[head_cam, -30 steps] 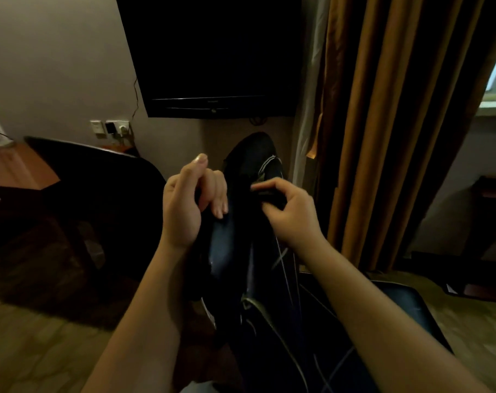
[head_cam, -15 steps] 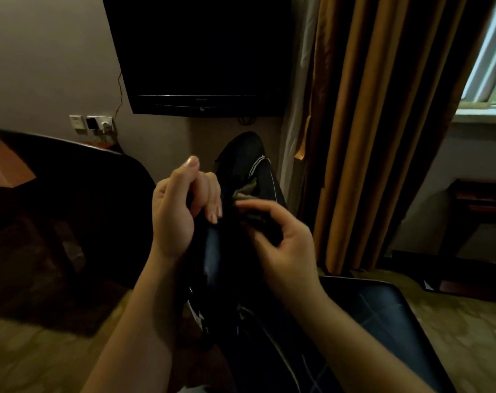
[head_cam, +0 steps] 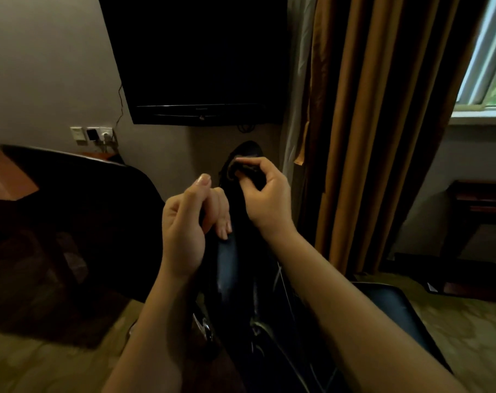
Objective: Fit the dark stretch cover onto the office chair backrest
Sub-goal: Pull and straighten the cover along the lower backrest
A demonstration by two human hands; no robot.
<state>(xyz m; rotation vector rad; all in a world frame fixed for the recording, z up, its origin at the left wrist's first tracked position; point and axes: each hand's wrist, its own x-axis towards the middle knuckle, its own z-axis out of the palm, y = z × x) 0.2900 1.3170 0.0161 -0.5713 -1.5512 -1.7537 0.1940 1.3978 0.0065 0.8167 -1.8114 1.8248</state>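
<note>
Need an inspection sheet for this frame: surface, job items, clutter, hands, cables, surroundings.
Surface: patterned carpet floor.
Job's things: office chair backrest upright, seen edge-on; dark stretch cover bunched near its top; too dark to tell how far on it is.
Clutter: nothing seen.
Hands: left hand grips the cover at the backrest's side edge; right hand pinches the cover's hem near the top.
Cables: one cable runs from the TV down to the wall sockets.
Surroundings: second dark chair on the left; brown curtain and window on the right.
</note>
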